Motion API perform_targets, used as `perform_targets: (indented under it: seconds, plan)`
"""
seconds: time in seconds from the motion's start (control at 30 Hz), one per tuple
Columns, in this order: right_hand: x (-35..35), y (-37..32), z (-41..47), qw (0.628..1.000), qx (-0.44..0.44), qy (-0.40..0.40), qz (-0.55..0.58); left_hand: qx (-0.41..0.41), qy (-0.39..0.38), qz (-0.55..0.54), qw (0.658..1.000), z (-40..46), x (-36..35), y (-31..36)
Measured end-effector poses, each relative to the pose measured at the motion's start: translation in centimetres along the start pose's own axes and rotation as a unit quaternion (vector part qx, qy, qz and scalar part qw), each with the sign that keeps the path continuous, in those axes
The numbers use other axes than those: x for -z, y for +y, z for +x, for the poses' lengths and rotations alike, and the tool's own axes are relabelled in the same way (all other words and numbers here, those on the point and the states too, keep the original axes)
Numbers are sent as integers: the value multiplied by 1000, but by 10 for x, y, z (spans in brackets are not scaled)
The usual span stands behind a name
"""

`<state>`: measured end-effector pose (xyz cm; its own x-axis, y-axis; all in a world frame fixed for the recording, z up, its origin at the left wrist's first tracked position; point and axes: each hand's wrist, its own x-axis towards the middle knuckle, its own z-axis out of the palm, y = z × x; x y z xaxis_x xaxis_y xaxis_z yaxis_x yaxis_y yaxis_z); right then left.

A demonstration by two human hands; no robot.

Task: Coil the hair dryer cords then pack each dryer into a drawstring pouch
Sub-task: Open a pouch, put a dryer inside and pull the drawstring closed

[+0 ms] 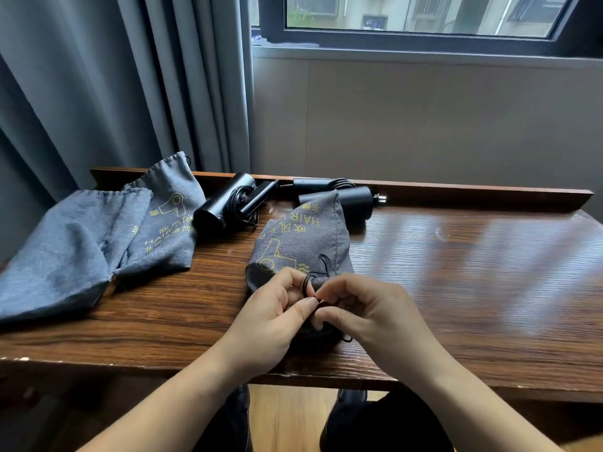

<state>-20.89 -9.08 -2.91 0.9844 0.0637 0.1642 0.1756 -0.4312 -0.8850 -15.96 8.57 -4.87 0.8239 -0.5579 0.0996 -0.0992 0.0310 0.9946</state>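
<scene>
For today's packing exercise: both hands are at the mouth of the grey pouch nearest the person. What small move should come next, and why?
Probably pull the black drawstring tight. The left hand and right hand both pinch it at the gathered mouth of the filled pouch, which already bulges, so closing seems the remaining step. Two hair dryers lie unpacked behind it.

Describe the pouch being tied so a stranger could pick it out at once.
On the wooden table under the window, find the grey drawstring pouch nearest the front edge. Both hands, left hand and right hand, pinch its black drawstring. Unlike the flat pouches at left, it bulges, and its yellow print reads upside down.
</scene>
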Motion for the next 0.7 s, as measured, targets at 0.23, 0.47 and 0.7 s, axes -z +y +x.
perform_targets:
  seconds: [0.23, 0.47, 0.7]
  plan:
    - [6, 3, -1, 999, -25, 18, -7, 13, 19, 32, 999, 1, 2, 0]
    - [4, 8, -5, 999, -18, 14, -40, 11, 26, 98, 995, 0, -1, 6]
    - [0, 4, -5, 996, -19, 16, -88, 6, 61, 108, 992, 1, -4, 9]
